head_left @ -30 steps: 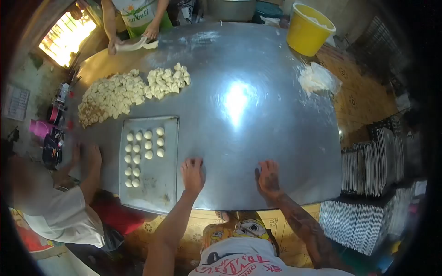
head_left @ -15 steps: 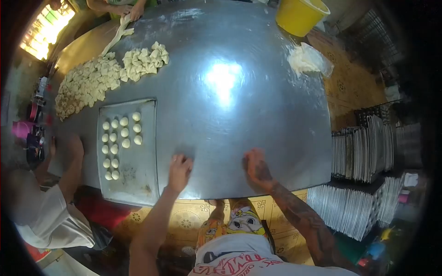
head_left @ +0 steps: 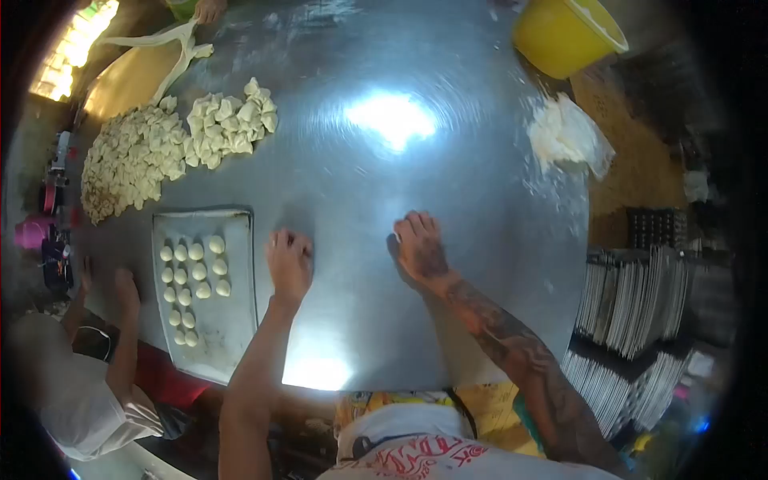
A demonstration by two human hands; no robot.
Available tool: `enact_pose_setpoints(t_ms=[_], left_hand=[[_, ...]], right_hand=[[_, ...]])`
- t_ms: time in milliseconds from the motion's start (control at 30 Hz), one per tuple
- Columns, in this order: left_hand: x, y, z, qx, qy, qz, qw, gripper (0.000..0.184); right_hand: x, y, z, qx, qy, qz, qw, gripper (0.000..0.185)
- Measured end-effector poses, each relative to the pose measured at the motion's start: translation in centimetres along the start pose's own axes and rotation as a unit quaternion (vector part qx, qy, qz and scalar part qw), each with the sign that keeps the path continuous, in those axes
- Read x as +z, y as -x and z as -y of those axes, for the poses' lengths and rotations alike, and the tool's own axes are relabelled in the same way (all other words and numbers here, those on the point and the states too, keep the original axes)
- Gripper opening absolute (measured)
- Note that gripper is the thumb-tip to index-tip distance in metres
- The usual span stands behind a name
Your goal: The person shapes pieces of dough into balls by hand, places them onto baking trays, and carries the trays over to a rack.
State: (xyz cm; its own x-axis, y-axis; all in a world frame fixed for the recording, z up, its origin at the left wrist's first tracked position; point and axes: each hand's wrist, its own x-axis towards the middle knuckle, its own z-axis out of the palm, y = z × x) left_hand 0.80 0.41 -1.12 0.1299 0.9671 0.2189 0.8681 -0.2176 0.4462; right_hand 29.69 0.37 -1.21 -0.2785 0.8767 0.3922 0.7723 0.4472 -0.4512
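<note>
My left hand (head_left: 290,262) rests curled on the metal table (head_left: 344,192), just right of the baking tray (head_left: 220,336). Its fingers are bent in, and whatever lies under them is hidden. Further right, my right hand (head_left: 422,245) is also cupped knuckles-up on the steel, fingers closed, with its underside out of sight. Rows of small round dough balls (head_left: 202,290) sit on the left and upper part of the tray. Beyond the tray lies a big heap of cut dough pieces (head_left: 140,156), with a smaller pile of dough pieces (head_left: 228,124) beside it.
A yellow bucket (head_left: 564,36) stands at the far right, near a plastic bag with white flour (head_left: 564,132). Stacked trays (head_left: 632,300) are off the right edge. A co-worker (head_left: 92,384) works at the left; another person's hand (head_left: 210,10) is by a dough strip (head_left: 180,52).
Both my hands have moved forward, away from the table's near edge. The view has shifted. Across the table, the dough strip now spreads out to the left.
</note>
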Motion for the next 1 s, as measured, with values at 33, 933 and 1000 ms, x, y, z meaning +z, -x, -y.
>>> enact_pose_setpoints(t_ms=[33,933,1000], left_hand=[[0.7,-1.3,-0.4,-0.027,0.01,-0.045,0.999,0.013],[-13.0,16.6,8.3,-0.232,0.26,-0.096,0.932,0.031],[-14.1,19.2,14.5,-0.257,0.283,-0.165,0.909,0.029]], right_hand=[[1.5,0.0,0.0,0.002,-0.005,0.005,1.0,0.011],[8.7,0.8,23.3,0.058,-0.235,0.195,0.951,0.03],[12.4,-0.2,28.7,-0.012,-0.239,0.219,0.946,0.035]])
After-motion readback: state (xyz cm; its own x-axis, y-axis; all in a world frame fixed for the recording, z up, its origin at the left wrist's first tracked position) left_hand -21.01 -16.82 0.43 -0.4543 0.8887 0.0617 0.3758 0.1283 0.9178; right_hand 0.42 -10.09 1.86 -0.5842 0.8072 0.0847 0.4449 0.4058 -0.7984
